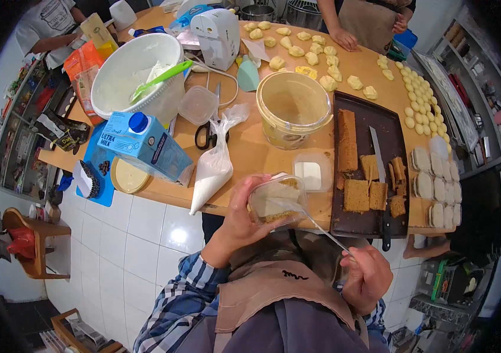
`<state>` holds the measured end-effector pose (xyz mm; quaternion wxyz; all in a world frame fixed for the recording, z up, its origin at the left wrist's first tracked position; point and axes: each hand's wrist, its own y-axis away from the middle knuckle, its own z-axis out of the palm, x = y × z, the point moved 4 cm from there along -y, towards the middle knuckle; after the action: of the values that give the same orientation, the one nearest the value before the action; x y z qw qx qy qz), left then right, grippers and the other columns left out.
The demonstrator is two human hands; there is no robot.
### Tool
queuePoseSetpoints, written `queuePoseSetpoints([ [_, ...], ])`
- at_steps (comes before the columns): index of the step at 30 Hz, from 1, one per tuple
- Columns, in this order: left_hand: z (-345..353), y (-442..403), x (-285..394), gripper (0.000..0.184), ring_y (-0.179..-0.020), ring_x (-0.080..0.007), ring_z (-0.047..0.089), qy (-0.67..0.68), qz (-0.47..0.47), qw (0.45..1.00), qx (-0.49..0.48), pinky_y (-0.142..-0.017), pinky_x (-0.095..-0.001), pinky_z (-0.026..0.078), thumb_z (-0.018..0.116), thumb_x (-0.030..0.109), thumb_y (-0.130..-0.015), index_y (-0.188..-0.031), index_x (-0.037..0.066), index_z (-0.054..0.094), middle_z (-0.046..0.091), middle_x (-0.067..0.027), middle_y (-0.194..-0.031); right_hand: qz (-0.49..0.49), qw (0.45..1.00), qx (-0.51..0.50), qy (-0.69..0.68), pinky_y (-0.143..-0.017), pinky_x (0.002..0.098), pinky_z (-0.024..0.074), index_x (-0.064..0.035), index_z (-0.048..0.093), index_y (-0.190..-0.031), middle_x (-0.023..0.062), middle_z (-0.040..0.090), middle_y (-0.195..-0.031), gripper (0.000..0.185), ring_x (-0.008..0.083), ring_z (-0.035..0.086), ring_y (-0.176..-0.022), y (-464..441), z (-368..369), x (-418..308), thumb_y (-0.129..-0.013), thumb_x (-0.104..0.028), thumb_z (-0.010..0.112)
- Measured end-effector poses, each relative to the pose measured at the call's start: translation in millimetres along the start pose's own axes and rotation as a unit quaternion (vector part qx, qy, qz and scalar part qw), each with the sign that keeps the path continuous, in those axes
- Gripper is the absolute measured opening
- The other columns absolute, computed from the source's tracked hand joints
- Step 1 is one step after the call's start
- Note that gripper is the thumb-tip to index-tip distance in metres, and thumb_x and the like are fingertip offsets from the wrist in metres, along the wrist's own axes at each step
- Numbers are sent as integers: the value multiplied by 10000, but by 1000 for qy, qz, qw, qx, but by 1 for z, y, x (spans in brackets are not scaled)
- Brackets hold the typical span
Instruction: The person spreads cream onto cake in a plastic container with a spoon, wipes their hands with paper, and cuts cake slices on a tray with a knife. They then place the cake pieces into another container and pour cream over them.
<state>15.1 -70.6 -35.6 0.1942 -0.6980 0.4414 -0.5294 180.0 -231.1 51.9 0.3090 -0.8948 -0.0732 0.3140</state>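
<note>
My left hand [239, 215] is wrapped round a small clear plastic container [262, 207] and holds it up at the table's front edge, tilted toward me. Inside it lie brown cake and a white cream layer. My right hand [367, 276] grips the handle of a metal spoon [328, 234], whose tip reaches into the container over the cream. Just behind stands a second clear container [312, 175] with white cream in it. A filled piping bag [212, 170] lies to the left. On the right, a dark baking tray [353, 222] carries cut brown cake [347, 141] and a knife [377, 154].
A white bowl [109, 88] with a green spatula [161, 79], a milk carton [138, 144] and scissors [204, 136] occupy the left side. A cream-coloured bucket [289, 138] stands centrally. Dough pieces [328, 83] cover the back. Two other people stand across the table.
</note>
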Motion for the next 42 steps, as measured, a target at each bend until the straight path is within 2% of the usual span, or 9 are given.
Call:
queuePoseSetpoints([
  [13,-3,-1,-4,1098,-1055,-338,537,27,15,999,-19,-904,-455,456,852,148,-615,-1427,95,114,492,-206,-1183,-24,1000,-18,1,-523,343,522,32,571,-982,161,600,-714,355,293,622,-603,-1,-4,-2,-642,109,639],
  [19,-3,-6,0,1085,-1079,-337,533,3,-8,997,-75,-916,-437,443,848,144,-620,-1421,90,119,496,-212,-1199,-27,1000,0,9,-517,337,517,29,580,-976,161,599,-720,352,291,620,-604,-1,-7,0,-639,103,648],
  [22,-1,-4,1,1026,-1072,-375,522,28,-15,998,-55,-904,-436,439,833,45,-574,-1391,65,212,492,-219,-1199,-26,1000,1,6,-514,338,511,30,583,-977,160,600,-726,346,292,619,-608,0,-7,2,-645,95,652],
  [28,-1,-2,-3,1048,-1076,-365,521,45,-14,997,-53,-909,-432,436,830,26,-555,-1394,56,202,489,-226,-1202,-23,999,-16,-17,-514,341,508,27,580,-990,158,597,-728,333,292,616,-613,1,-7,3,-669,80,648],
  [31,-1,-1,-3,1095,-1096,-333,526,35,-28,997,-71,-933,-434,428,845,128,-618,-1422,77,104,478,-212,-1213,-30,999,-11,-18,-513,339,506,26,575,-1002,159,594,-728,340,293,615,-612,1,-8,4,-674,82,645],
  [42,-2,-16,12,1059,-1037,-310,549,-51,-52,991,-110,-885,-400,444,862,133,-592,-1399,43,182,504,-178,-1146,-5,1000,-4,15,-512,336,499,20,577,-994,170,597,-739,350,298,607,-605,3,-11,6,-663,100,656],
])
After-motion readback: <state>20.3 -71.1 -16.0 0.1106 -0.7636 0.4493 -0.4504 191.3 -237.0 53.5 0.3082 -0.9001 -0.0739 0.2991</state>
